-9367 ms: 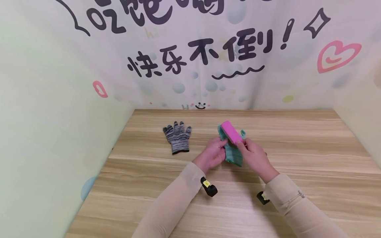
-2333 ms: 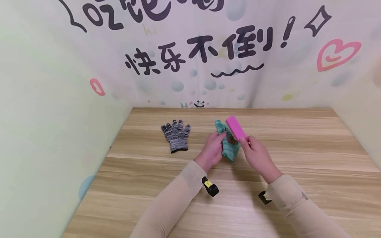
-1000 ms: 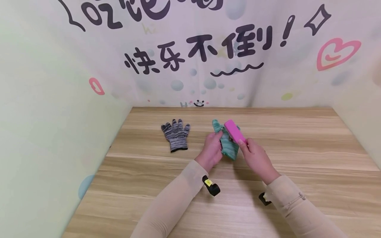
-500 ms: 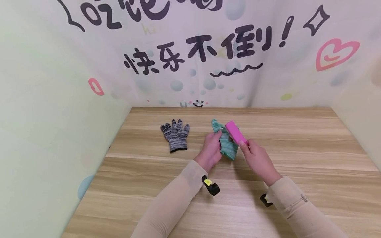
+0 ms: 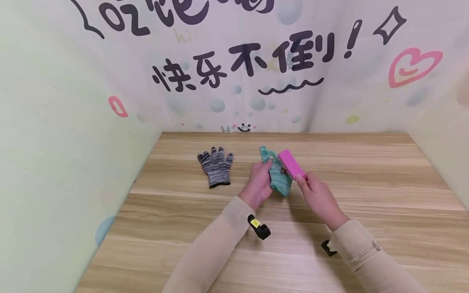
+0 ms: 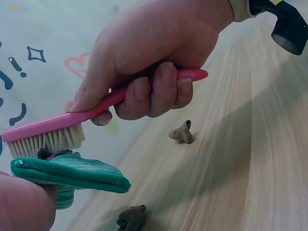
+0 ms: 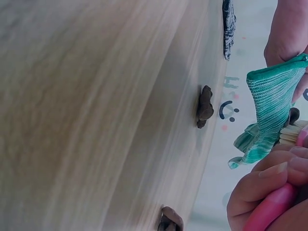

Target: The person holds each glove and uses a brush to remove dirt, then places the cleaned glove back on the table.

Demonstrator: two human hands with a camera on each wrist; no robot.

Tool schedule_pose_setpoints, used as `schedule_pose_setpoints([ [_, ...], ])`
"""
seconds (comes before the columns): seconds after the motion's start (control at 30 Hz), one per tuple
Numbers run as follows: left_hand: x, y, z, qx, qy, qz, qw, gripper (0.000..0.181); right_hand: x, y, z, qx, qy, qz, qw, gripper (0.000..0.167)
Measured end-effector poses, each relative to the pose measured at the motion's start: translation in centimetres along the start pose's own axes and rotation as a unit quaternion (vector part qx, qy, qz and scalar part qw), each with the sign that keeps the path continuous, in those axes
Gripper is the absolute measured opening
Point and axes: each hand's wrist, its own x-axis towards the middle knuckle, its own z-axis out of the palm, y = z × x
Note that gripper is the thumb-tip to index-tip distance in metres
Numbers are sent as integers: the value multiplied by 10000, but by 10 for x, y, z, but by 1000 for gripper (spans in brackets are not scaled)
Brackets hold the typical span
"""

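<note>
One green glove (image 5: 280,179) is pinched by the left hand (image 5: 258,182) and held above the table (image 5: 146,236). The handle of one pink brush (image 5: 290,163) is gripped in the curled fingers of the right hand (image 5: 319,199), its bristles (image 6: 48,141) set against a dark lump (image 6: 50,154) on the glove. Both forearms (image 5: 214,244) are stretched forward and angled inward. One grey glove (image 5: 216,167) is laid flat to the left; two brown lumps (image 6: 182,133) are seen on the table in each wrist view.
</note>
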Motion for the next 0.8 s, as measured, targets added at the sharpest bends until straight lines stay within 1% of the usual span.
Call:
schedule_pose_setpoints([
  [0.27,-2,5,0,1,-14,80,10000,42,-2,-1,-2,12,-27,-1,10000,53],
  [0.33,-3,6,-1,22,24,46,10000,41,-2,-1,-2,-2,-26,0,10000,53],
  [0.63,-2,8,-4,25,-44,30,10000,41,-2,3,-1,51,-37,11,10000,53],
  [0.7,-2,7,-5,64,-110,-6,9999,40,-2,4,-1,60,-34,-9,10000,53],
  [0.8,-3,5,-5,135,-330,-91,9993,37,-1,5,-1,121,-63,-11,9999,54],
])
